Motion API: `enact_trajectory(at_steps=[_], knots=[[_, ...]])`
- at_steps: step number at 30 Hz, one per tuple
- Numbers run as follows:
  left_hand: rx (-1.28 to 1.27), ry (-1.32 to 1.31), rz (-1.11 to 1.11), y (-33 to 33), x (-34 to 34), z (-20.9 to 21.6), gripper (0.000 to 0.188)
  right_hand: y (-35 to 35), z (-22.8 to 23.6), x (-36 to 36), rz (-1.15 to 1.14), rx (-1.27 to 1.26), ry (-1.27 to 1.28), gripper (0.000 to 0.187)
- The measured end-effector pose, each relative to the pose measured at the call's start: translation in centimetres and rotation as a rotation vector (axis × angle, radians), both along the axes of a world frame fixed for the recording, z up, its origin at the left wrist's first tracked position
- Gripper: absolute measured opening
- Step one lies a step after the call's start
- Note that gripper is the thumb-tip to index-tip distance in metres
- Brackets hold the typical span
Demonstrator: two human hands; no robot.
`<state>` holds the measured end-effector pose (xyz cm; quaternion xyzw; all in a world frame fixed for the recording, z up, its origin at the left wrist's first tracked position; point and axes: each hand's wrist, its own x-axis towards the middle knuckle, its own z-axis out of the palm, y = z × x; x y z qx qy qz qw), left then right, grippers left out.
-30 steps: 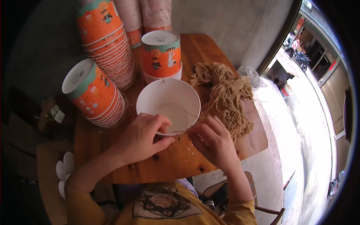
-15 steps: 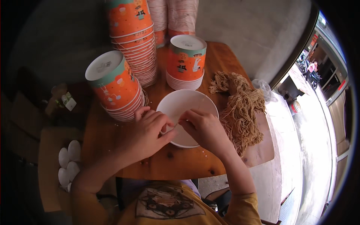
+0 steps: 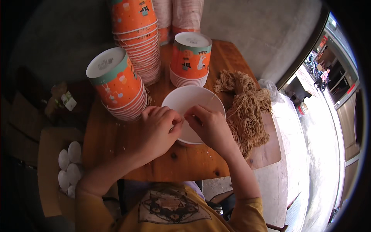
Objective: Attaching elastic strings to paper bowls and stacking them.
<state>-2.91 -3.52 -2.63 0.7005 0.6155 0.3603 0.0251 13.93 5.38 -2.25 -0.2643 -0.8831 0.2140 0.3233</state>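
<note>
A paper bucket (image 3: 185, 97) with a white inside stands mouth up in front of me. Over its near left rim my left hand (image 3: 157, 125) is closed, its thumb and forefinger pinched together. My right hand (image 3: 210, 127) also pinches, close to the left fingertips above the bucket's opening. Whatever the two hands hold between them is too small to make out. A thin strand (image 3: 213, 97) shows at the bucket's far right rim. To the right of my right hand lies a loose bundle of tan twine (image 3: 250, 112).
Upside-down stacks of orange and green buckets stand left (image 3: 116, 83), behind (image 3: 190, 58) and tall at the back (image 3: 137, 38). Wrapped stacks (image 3: 186, 17) lean by the wall. A cardboard box (image 3: 50, 170) with white round pieces sits lower left of the wooden table (image 3: 162, 170).
My left fingers have curled in more tightly, and both hands stay close together over the bucket. The whole view has shifted slightly.
</note>
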Motion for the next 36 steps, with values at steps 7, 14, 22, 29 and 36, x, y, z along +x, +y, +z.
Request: enact_trajectory(at_steps=[7, 14, 22, 29, 36], knots=[[0.013, -0.098, -0.001, -0.3, -0.2, 0.1, 0.009, -1.1, 2.4, 0.7, -0.001, -0.287, -0.043, 0.022], [0.076, -0.115, -0.016, -0.2, 0.0, -0.1, 0.011, -0.8, 2.2, 1.1, 0.011, -0.296, -0.122, 0.024], [0.18, -0.082, -0.025, 0.1, -0.1, -0.7, 0.016, -0.7, 2.0, 0.8, 0.075, -0.308, -0.012, 0.024], [0.147, -0.044, -0.007, 0.0, -0.1, -0.7, 0.019, -0.9, 1.0, 0.4, 0.039, -0.032, -0.075, 0.014], [0.17, -0.039, -0.02, -0.1, -0.2, -0.7, 0.016, -1.4, 1.1, -0.1, 0.011, 0.124, -0.117, 0.009]])
